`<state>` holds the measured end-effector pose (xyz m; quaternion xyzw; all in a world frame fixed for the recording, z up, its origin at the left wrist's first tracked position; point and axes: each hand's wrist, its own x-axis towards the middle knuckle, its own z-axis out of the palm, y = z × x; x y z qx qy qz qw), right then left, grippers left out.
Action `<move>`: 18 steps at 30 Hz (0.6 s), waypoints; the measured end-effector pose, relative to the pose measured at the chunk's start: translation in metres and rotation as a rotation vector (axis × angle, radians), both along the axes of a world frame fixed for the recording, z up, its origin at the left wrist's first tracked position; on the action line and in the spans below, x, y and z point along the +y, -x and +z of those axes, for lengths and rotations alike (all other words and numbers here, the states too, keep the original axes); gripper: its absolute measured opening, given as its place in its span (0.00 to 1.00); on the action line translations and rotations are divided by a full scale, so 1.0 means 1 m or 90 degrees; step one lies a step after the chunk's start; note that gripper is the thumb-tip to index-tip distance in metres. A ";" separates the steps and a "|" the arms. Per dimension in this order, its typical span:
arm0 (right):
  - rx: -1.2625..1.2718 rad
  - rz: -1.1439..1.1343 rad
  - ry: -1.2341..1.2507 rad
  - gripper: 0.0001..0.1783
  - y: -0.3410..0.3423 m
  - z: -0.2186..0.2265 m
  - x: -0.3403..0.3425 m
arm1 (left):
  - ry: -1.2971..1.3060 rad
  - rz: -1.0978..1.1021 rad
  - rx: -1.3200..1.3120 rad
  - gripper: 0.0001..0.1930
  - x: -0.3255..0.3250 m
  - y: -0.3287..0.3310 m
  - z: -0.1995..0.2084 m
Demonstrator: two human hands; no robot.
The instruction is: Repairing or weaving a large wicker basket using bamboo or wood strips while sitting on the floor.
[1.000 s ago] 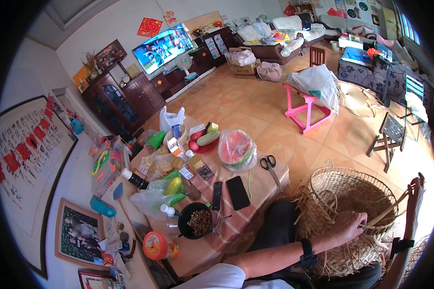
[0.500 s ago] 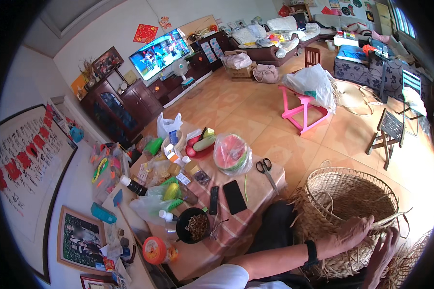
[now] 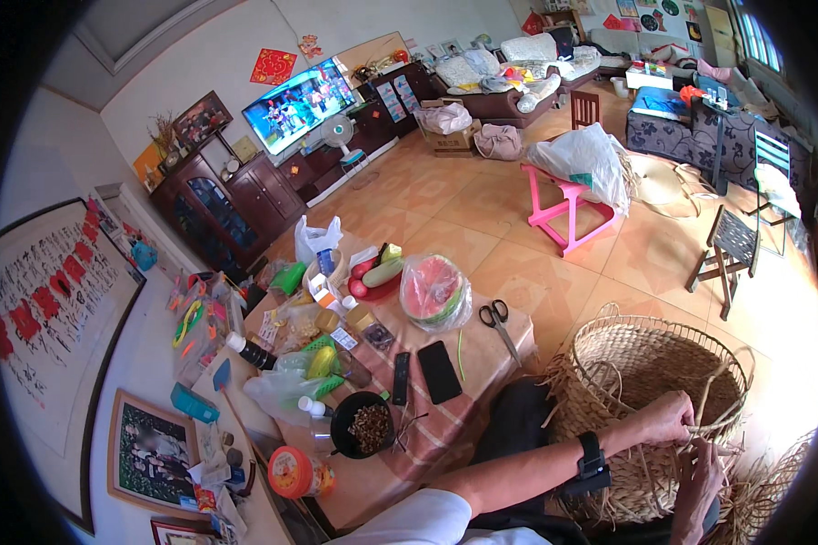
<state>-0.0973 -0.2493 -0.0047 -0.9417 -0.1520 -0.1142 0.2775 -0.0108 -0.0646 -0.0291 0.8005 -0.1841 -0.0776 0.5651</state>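
A large round basket [image 3: 600, 436] of woven straw stands in front of me at the right, its rim strung with open loops. My left hand [image 3: 662, 420], a black watch on its wrist, is closed at the basket's near right rim, and a loose straw strand [image 3: 705, 395] rises beside its fingers. Just below it my right hand [image 3: 700, 477] has its fingers drawn together on straw at the basket's outer wall. Exactly what lies between the fingertips is partly hidden.
A cloth-covered table [image 3: 468, 404] on my left holds scissors [image 3: 500, 329], a phone [image 3: 440, 372], a wrapped watermelon half [image 3: 434, 291] and a dark bowl [image 3: 362, 425]. Loose straw [image 3: 773, 495] lies at the lower right. Beyond stand a pink stool [image 3: 568, 213] and a folding stool [image 3: 729, 254].
Both hands were raised with fingers stretched out at the rim. They have moved slightly left and closed on the straw; the left wrist has turned, showing the watch.
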 end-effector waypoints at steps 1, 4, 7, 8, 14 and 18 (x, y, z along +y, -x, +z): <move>0.001 -0.002 0.002 0.11 0.002 0.001 0.001 | -0.012 -0.040 0.045 0.12 0.002 -0.001 0.004; -0.038 0.032 -0.029 0.13 0.005 0.001 0.001 | -0.027 -0.105 0.159 0.11 0.010 -0.005 0.013; 0.012 0.016 -0.051 0.14 0.008 -0.005 -0.001 | -0.006 -0.224 0.247 0.09 0.018 -0.015 0.015; 0.031 -0.013 -0.113 0.14 0.008 -0.006 0.003 | 0.019 -0.318 0.267 0.08 0.020 -0.019 0.014; -0.002 0.034 -0.078 0.12 -0.011 -0.008 0.003 | -0.046 -0.332 0.225 0.11 0.023 -0.021 0.008; -0.002 0.083 -0.103 0.13 -0.015 0.013 0.013 | -0.122 -0.176 -0.112 0.15 0.017 -0.001 -0.002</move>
